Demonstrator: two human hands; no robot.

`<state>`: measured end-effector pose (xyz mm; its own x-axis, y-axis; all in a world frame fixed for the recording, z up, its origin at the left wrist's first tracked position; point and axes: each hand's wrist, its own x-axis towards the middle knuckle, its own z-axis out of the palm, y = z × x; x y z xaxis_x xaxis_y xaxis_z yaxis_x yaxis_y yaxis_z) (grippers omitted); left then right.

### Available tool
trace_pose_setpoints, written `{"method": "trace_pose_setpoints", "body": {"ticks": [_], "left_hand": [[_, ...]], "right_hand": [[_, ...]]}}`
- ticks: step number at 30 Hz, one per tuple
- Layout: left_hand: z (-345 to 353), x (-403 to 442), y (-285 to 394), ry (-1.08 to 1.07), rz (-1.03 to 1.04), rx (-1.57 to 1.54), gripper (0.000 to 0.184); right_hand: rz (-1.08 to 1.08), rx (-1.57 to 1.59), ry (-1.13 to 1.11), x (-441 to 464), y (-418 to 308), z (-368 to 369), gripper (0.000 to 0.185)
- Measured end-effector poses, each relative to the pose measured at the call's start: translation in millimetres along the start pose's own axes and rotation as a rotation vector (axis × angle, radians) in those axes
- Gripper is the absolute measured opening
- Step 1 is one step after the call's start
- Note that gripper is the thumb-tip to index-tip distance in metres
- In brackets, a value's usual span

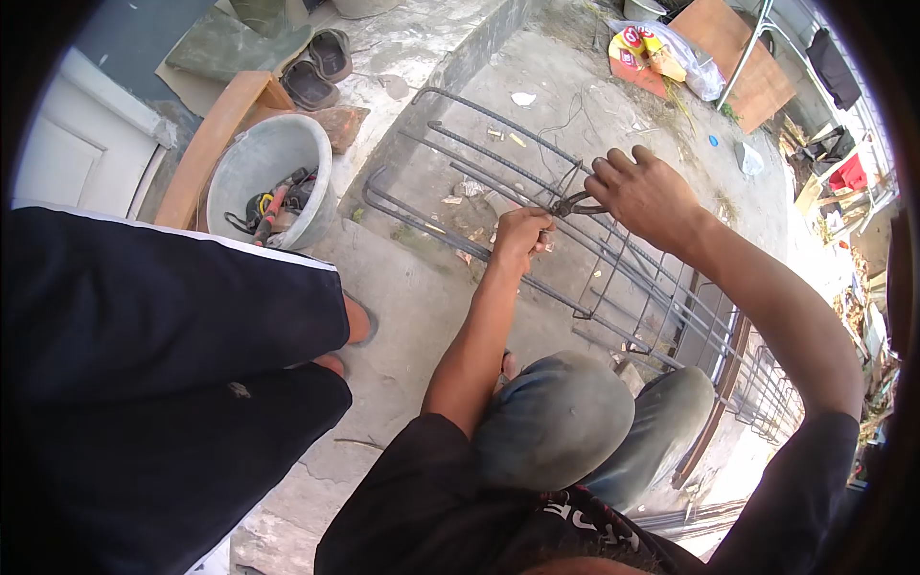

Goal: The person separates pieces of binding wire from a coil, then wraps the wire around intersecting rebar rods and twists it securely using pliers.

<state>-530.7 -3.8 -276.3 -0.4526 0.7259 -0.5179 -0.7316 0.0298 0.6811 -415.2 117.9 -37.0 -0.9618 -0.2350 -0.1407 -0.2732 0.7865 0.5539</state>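
My right hand (644, 196) is closed on the handles of a pair of pincers (578, 204), whose jaws are at the middle bars of a rebar cage (498, 119). Right beside the jaws, my left hand (522, 238) has its fingers curled in against the bars. What lies inside those fingers is hidden. The cage is made of long ribbed steel bars, some with hooked ends, crossed by thin square stirrups (625, 273). It stretches from the upper left toward the lower right, in front of my bent knees.
At my left stands another person in dark trousers (182, 316). A grey bucket (321, 182) with hand tools sits near a wooden plank (216, 144) and a pair of sandals (321, 69). Plastic bags (661, 57) and a brown board (738, 57) lie at the upper right.
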Motion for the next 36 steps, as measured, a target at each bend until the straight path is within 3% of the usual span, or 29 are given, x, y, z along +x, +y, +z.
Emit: {"method": "trace_pose_setpoints", "body": {"ticks": [3, 7, 11, 12, 15, 16, 19, 20, 24, 27, 28, 31, 32, 35, 36], "left_hand": [[3.7, 2.4, 6.7, -0.013, 0.012, 0.006, 0.011], [-1.1, -1.9, 1.1, 0.029, -0.003, -0.001, 0.013], [2.7, -3.2, 4.6, 0.042, -0.007, 0.023, 0.017], [0.1, -4.6, 2.6, 0.027, -0.002, 0.017, 0.017], [-2.4, 4.8, 1.9, -0.026, 0.013, 0.023, 0.016], [-3.6, 5.0, 2.2, -0.031, 0.009, 0.024, 0.016], [-5.4, 1.3, 1.9, -0.022, 0.000, 0.029, 0.013], [-5.6, -1.8, 2.3, -0.017, -0.004, 0.032, 0.012], [-4.6, -5.6, 7.3, -0.066, 0.057, 0.086, 0.014], [-0.7, -8.2, 9.9, -0.021, 0.086, 0.218, 0.018], [-2.8, -3.9, 5.2, 0.000, 0.114, 0.296, 0.024], [5.5, -30.2, 18.6, 0.281, 0.577, 1.094, 0.030], [4.3, -35.5, 23.5, 0.339, 0.650, 1.102, 0.040], [21.9, -67.8, 61.9, 0.281, 0.389, 0.968, 0.046], [19.1, -64.7, 63.1, 0.201, 0.306, 0.964, 0.049]], "right_hand": [[-0.024, -0.085, -0.006, 5.0, 0.3, -4.0, 0.013], [0.284, 0.471, -0.603, 17.7, 5.4, 1.0, 0.022], [0.696, 1.100, -0.976, 11.8, 24.3, -2.0, 0.043], [0.611, 1.020, -1.026, 11.8, 23.8, -3.9, 0.043], [0.251, 0.447, -0.689, 0.1, 8.2, 13.0, 0.030], [0.396, 0.383, -0.513, 1.1, -5.7, 19.6, 0.025], [0.405, 0.516, -0.549, -6.8, -6.7, 25.1, 0.037], [0.479, 0.824, -0.771, -5.9, 4.1, -3.6, 0.040], [0.811, 1.618, -0.580, -55.8, -16.5, 34.9, 0.035], [0.906, 1.954, -0.416, -72.7, -56.6, 72.1, 0.034], [0.930, 1.987, -0.430, -74.0, -63.1, 69.5, 0.033], [0.964, 2.103, -0.320, -78.7, -93.9, 71.4, 0.035], [0.967, 2.212, -0.276, -80.1, -100.8, 67.9, 0.032], [0.933, 2.152, -0.123, -80.2, -110.3, 71.3, 0.030], [0.901, 2.119, -0.219, -81.2, -100.5, 65.4, 0.030]]}}
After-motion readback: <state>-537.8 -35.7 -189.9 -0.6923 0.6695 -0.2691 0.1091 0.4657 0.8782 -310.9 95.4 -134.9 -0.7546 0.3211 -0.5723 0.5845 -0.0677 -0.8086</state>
